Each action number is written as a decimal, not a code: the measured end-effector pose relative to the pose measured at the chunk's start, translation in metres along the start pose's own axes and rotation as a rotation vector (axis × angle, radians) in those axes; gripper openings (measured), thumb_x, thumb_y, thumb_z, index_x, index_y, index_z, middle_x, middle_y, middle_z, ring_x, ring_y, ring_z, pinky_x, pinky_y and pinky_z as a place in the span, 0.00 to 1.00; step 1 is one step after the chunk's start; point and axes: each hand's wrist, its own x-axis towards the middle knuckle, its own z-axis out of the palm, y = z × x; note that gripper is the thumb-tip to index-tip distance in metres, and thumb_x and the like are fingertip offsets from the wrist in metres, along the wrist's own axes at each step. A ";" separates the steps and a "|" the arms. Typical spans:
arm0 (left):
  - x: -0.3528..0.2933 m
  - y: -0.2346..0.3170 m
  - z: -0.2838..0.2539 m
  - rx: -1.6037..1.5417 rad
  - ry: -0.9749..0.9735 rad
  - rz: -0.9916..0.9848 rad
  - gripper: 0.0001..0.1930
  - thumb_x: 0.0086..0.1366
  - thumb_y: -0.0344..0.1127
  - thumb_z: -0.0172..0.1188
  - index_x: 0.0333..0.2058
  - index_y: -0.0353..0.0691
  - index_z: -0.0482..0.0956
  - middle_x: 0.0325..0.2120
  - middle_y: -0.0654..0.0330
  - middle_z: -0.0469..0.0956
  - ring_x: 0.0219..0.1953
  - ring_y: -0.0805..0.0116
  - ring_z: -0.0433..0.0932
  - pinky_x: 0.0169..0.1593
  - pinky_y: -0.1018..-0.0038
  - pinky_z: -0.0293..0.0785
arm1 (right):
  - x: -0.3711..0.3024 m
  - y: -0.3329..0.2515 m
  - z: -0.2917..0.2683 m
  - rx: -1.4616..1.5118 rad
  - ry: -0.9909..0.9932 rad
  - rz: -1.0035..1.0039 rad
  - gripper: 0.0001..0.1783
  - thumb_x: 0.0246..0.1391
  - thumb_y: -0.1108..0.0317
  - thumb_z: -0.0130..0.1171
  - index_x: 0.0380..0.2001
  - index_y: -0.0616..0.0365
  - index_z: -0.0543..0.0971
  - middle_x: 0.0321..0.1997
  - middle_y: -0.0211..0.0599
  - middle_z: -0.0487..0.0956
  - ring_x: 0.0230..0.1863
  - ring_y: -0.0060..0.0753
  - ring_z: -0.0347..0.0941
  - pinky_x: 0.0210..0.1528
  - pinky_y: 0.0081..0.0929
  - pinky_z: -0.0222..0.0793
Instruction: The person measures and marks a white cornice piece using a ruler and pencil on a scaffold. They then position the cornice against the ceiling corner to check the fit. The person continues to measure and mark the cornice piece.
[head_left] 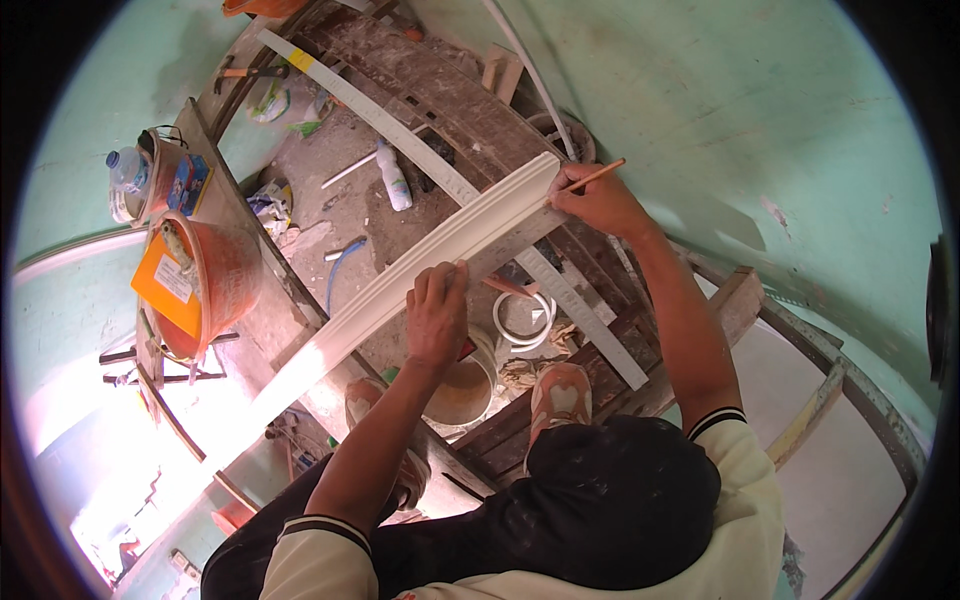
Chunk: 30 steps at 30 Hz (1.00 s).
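Observation:
A long white grooved moulding strip runs slantwise from lower left to upper right in front of me. My left hand is closed on its near edge around mid-length, fingertips on top. My right hand, at the strip's upper right end, pinches a wooden pencil that points toward the strip. Along the near edge between both hands lies a flat greyish blade; its kind is not clear. A small brown piece sticks out below it. Something red shows beside my left wrist, mostly hidden.
A long pale straightedge crosses the dark wooden planks. Orange buckets and a hammer sit at the left. Below are a white bottle, a bucket and a white hose coil. A green wall rises at right.

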 end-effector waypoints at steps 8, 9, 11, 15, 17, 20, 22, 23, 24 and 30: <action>0.000 0.000 0.002 0.020 0.010 0.002 0.29 0.61 0.26 0.61 0.63 0.39 0.75 0.54 0.56 0.73 0.58 0.54 0.72 0.55 0.58 0.71 | 0.000 0.000 0.003 -0.013 0.007 0.006 0.09 0.54 0.66 0.67 0.33 0.61 0.82 0.31 0.32 0.83 0.34 0.22 0.77 0.40 0.28 0.74; 0.000 0.000 0.002 0.022 0.013 0.002 0.29 0.61 0.26 0.61 0.63 0.38 0.75 0.54 0.56 0.73 0.58 0.54 0.73 0.55 0.58 0.71 | 0.000 -0.001 0.003 -0.018 0.012 -0.004 0.08 0.55 0.67 0.67 0.33 0.61 0.82 0.30 0.30 0.82 0.34 0.20 0.76 0.39 0.27 0.73; 0.000 0.000 0.002 0.025 0.005 -0.001 0.28 0.62 0.26 0.61 0.63 0.38 0.75 0.54 0.56 0.73 0.58 0.54 0.73 0.55 0.58 0.71 | 0.000 -0.001 0.003 -0.026 0.016 -0.004 0.08 0.55 0.68 0.67 0.33 0.61 0.82 0.29 0.30 0.82 0.33 0.20 0.76 0.38 0.27 0.73; -0.001 -0.001 0.003 0.029 0.007 -0.001 0.28 0.62 0.26 0.61 0.63 0.38 0.75 0.54 0.56 0.73 0.58 0.54 0.73 0.55 0.58 0.71 | 0.001 -0.004 0.002 -0.035 0.017 0.013 0.10 0.52 0.67 0.67 0.33 0.62 0.81 0.29 0.33 0.83 0.33 0.23 0.77 0.38 0.28 0.74; 0.000 0.000 0.003 0.027 0.005 -0.004 0.28 0.62 0.26 0.61 0.63 0.38 0.76 0.54 0.56 0.73 0.58 0.54 0.73 0.55 0.58 0.71 | 0.000 -0.003 0.002 -0.044 0.017 0.016 0.09 0.52 0.67 0.67 0.32 0.62 0.81 0.29 0.33 0.82 0.32 0.23 0.77 0.38 0.28 0.74; 0.001 0.002 0.001 0.021 0.004 -0.004 0.28 0.62 0.26 0.61 0.63 0.38 0.76 0.54 0.56 0.73 0.58 0.54 0.73 0.56 0.58 0.71 | 0.000 -0.004 0.001 -0.051 0.006 0.024 0.09 0.52 0.67 0.66 0.32 0.62 0.81 0.29 0.33 0.83 0.32 0.22 0.77 0.38 0.28 0.74; 0.001 0.002 0.000 0.019 0.002 -0.004 0.28 0.62 0.26 0.61 0.63 0.38 0.76 0.54 0.56 0.73 0.58 0.54 0.73 0.56 0.58 0.71 | 0.000 -0.003 0.001 -0.046 0.001 0.032 0.09 0.52 0.67 0.66 0.31 0.63 0.81 0.29 0.33 0.83 0.32 0.22 0.77 0.38 0.28 0.74; 0.001 0.002 0.000 0.020 0.001 -0.005 0.28 0.62 0.26 0.61 0.63 0.38 0.75 0.54 0.56 0.73 0.58 0.54 0.73 0.56 0.58 0.71 | 0.000 -0.003 0.001 -0.043 0.000 0.013 0.08 0.53 0.67 0.66 0.31 0.62 0.81 0.29 0.31 0.81 0.32 0.21 0.75 0.38 0.28 0.73; 0.001 0.001 0.000 0.020 -0.001 -0.006 0.28 0.62 0.26 0.61 0.63 0.38 0.75 0.54 0.56 0.73 0.58 0.54 0.73 0.56 0.58 0.71 | 0.000 -0.003 0.002 -0.039 -0.001 -0.006 0.08 0.54 0.68 0.66 0.31 0.61 0.81 0.28 0.29 0.80 0.32 0.20 0.73 0.37 0.27 0.72; -0.001 0.000 0.001 0.030 -0.004 -0.002 0.28 0.62 0.26 0.61 0.63 0.38 0.75 0.54 0.56 0.73 0.58 0.54 0.73 0.56 0.58 0.71 | -0.001 -0.009 0.002 -0.057 -0.006 0.005 0.08 0.54 0.68 0.65 0.32 0.62 0.81 0.29 0.32 0.81 0.32 0.21 0.75 0.37 0.28 0.73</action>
